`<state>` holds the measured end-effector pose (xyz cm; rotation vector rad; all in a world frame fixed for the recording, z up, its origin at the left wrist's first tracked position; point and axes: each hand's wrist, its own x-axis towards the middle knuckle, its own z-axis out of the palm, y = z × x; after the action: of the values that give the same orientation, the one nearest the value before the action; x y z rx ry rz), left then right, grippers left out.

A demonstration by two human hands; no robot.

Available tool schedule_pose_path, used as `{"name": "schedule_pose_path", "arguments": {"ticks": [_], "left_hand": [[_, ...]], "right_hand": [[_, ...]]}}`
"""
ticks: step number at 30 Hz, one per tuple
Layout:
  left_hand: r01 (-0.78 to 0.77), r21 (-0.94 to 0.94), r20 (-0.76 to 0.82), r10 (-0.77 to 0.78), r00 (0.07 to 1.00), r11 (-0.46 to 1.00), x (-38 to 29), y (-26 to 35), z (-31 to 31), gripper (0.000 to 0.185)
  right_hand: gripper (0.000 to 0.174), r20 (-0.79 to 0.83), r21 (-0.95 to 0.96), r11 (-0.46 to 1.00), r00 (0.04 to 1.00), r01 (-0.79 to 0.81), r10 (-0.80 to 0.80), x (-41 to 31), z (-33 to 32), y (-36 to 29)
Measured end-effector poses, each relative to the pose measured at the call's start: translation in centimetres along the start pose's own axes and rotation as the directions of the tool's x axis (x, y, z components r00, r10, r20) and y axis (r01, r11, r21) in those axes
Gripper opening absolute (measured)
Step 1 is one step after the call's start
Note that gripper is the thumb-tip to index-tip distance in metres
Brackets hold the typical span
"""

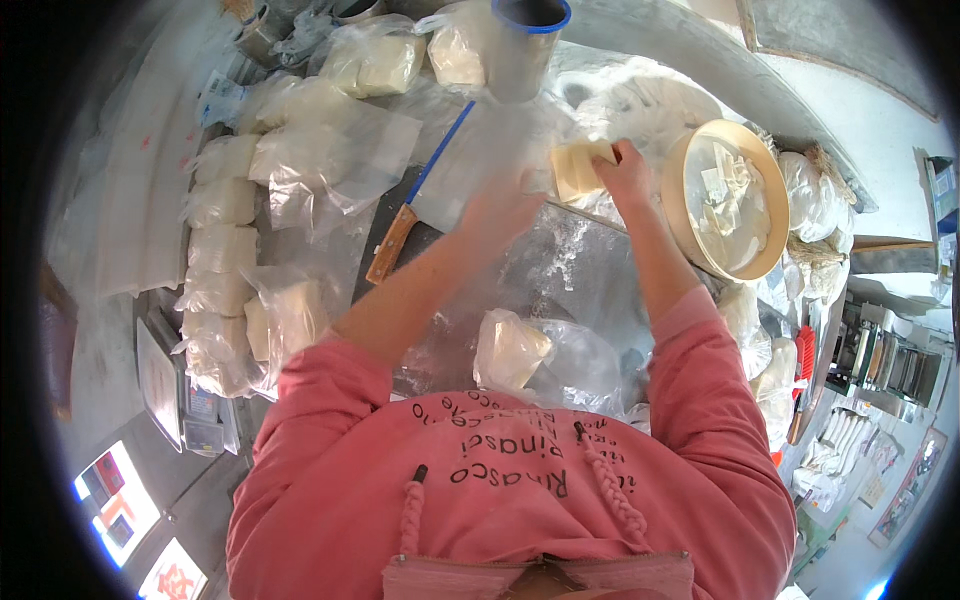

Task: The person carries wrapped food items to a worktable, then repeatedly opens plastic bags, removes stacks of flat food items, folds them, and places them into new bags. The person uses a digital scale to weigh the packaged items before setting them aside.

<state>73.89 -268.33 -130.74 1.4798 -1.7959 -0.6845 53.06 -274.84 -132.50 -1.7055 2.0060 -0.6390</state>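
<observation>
My right hand (627,171) grips the right side of a stack of pale yellow dough sheets (576,171), its thumb and fingers at the stack's edge. The stack rests at the edge of a floury area of the worktop. Left of it, my left hand (499,202) is stretched out and blurred by a hazy patch in the view. A small pale piece (535,182) shows by its fingertips; whether the hand holds it is unclear. A large knife with a wooden handle (393,244) and a blue spine (442,154) lies left of that hand.
A round sieve (781,199) with dough scraps stands on the right. Wrapped dough stacks (223,247) line the left side, with more bags (375,56) behind. At the back stands a blue-rimmed metal container (525,64). A partly opened bag (510,349) lies close before me.
</observation>
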Motion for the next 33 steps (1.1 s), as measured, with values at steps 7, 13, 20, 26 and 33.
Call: {"name": "schedule_pose_path", "arguments": {"ticks": [7, 13, 20, 26, 33], "left_hand": [[-0.128, -0.286, 0.471, 0.255, 0.845, 0.950, 9.0, 4.0, -0.8, 0.051], [0.530, -0.778, 0.549, -0.044, 0.835, 0.336, 7.6, 3.9, 1.7, 0.047], [0.295, -0.950, 0.246, -0.335, 0.910, 0.105, 3.4, 5.7, 5.3, 0.038], [0.579, -0.469, 0.154, -0.583, 0.798, 0.667, 3.1, 1.4, 3.6, 0.047], [-0.045, -0.013, 0.038, 0.045, 0.998, 0.999, 2.9, 0.7, 1.7, 0.056]], "right_hand": [[0.017, 0.152, 0.060, 0.834, 0.820, 0.549, -0.551, -1.5, -8.4, -6.4], [0.054, 0.161, 0.959, 0.234, 0.987, -0.161, 0.017, -2.6, -7.8, -4.9], [0.049, 0.278, 0.958, -0.085, 0.959, -0.273, 0.062, -5.4, -0.1, -3.7], [0.037, 0.014, -0.003, 0.991, 0.990, -0.137, 0.137, -1.6, -1.2, 0.2], [0.018, 0.095, -0.532, 0.737, 0.894, 0.417, -0.438, -2.2, -5.1, -2.9]]}}
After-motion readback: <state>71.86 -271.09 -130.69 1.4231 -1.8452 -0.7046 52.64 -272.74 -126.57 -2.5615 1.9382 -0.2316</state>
